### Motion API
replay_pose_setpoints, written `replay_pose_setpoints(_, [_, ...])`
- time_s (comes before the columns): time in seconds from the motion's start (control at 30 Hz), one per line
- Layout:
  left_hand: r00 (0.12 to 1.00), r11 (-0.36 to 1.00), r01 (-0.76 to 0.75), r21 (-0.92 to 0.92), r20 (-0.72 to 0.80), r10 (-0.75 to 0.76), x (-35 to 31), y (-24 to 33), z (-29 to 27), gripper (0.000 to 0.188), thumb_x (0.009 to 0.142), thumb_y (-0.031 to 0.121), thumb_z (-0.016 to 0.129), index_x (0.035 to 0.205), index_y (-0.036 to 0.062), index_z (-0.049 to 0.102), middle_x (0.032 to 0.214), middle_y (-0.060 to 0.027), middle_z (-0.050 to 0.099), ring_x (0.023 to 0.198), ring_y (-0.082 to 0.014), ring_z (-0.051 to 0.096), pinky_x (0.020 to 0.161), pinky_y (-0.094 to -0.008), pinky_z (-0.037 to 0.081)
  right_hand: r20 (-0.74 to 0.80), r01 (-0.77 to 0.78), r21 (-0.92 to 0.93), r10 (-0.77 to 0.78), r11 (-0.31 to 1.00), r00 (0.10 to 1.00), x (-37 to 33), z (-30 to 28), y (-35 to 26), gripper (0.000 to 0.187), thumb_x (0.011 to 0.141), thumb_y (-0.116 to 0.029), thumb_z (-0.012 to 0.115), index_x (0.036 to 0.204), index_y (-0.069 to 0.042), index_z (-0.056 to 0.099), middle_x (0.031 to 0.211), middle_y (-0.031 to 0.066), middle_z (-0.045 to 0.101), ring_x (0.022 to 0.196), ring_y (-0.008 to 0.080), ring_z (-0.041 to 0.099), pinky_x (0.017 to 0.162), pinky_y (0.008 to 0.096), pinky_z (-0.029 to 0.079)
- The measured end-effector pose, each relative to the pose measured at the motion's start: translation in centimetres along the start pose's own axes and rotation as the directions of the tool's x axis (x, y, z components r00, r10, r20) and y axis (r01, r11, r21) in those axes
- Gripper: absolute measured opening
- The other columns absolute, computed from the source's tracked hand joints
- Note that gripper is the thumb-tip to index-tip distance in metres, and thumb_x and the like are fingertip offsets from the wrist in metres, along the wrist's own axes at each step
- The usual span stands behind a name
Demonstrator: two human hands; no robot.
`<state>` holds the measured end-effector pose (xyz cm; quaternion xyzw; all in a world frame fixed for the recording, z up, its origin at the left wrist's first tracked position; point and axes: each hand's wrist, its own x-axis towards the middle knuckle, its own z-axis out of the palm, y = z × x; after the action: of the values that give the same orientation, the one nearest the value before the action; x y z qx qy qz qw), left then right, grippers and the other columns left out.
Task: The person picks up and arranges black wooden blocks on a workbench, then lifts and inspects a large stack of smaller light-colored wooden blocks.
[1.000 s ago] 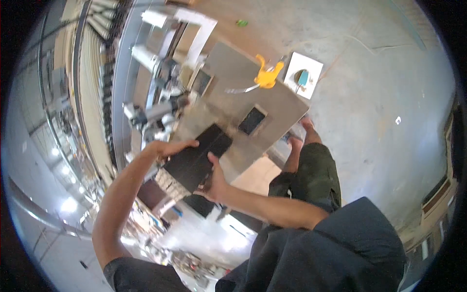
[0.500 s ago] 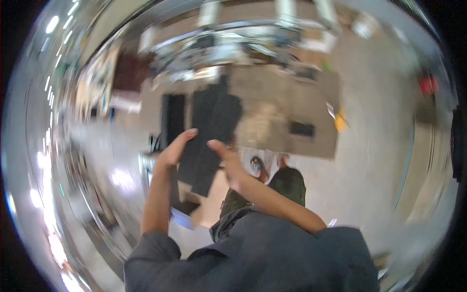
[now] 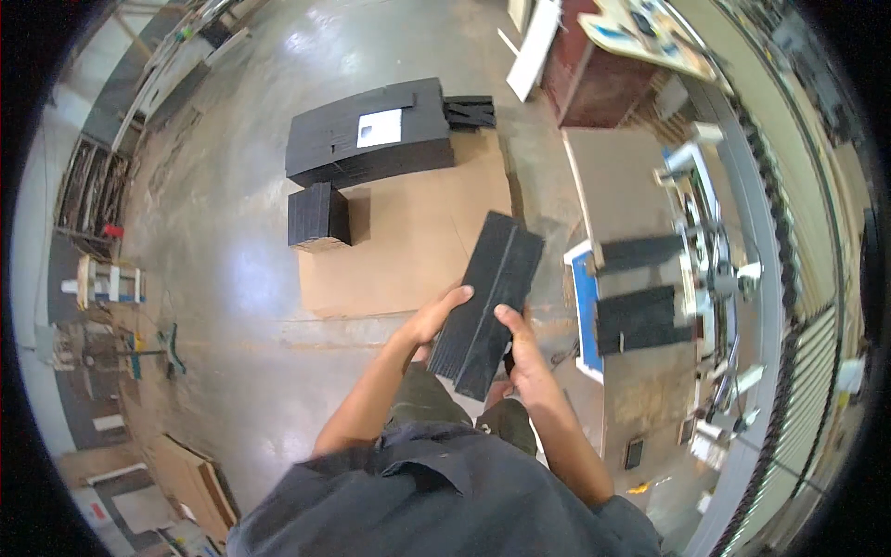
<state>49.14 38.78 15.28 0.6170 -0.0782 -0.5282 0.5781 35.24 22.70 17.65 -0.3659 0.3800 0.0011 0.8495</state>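
A: What's changed?
B: View has swung round. A second ago the bench sat mid-frame under the hands; now it's along the right side, and a brown cardboard sheet on the floor fills the upper middle.
A: Where's the black bundle?
B: Frame centre, tilted, upper end leaning right. It overlaps the sheet's lower right corner in view, but looks held up, not resting.
A: Grip?
B: Same two-handed hold as before. Left hand clamps the left edge, right hand the right edge, thumbs on the top face. Other fingers mostly hidden underneath; can't tell how far they wrap.
A: What's on the sheet?
B: Long black stack along its upper edge, white paper on top. Shorter black stack just below, at the left edge.
A: Left on the bench?
B: Black pieces, right of frame, nobody touching them.
A: So what does the turn mean?
B: My read: handling has shifted from bench side to floor side. Bundle's in transit, not set down yet.
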Motion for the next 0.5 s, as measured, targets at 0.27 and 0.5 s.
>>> replay_pose_setpoints(0.27, [0.947, 0.969, -0.147, -0.199, -0.31, 0.08, -5.0, -1.4, -21.1, 0.063, 0.112, 0.043, 0.052, 0.154, -0.0035, 0.054, 0.146, -0.0168, 0.065, 0.134, -0.0266, 0.06, 0.118, -0.0395, 0.043, 0.181, -0.118, -0.288, 0.176, 0.95, 0.968, 11.7, 18.4, 7.7, 0.129, 0.08, -0.052, 0.091, 0.176, -0.014, 0.014, 0.162, 0.0192, 0.048, 0.149, 0.0344, 0.046, 0.125, 0.0531, 0.034])
replay_pose_setpoints(0.5, [0.94, 0.882, -0.054, -0.467, -0.321, -0.112, -1.5, -3.7, -32.6, 0.073, 0.107, 0.054, 0.057, 0.152, -0.0039, 0.056, 0.141, -0.0178, 0.066, 0.128, -0.0255, 0.063, 0.114, -0.0393, 0.047, 0.16, -0.205, -0.416, 0.294, 0.886, 0.942, 21.0, 27.3, 8.8, 0.108, 0.084, -0.054, 0.088, 0.167, -0.01, 0.035, 0.158, 0.014, 0.051, 0.15, 0.0293, 0.045, 0.122, 0.046, 0.04])
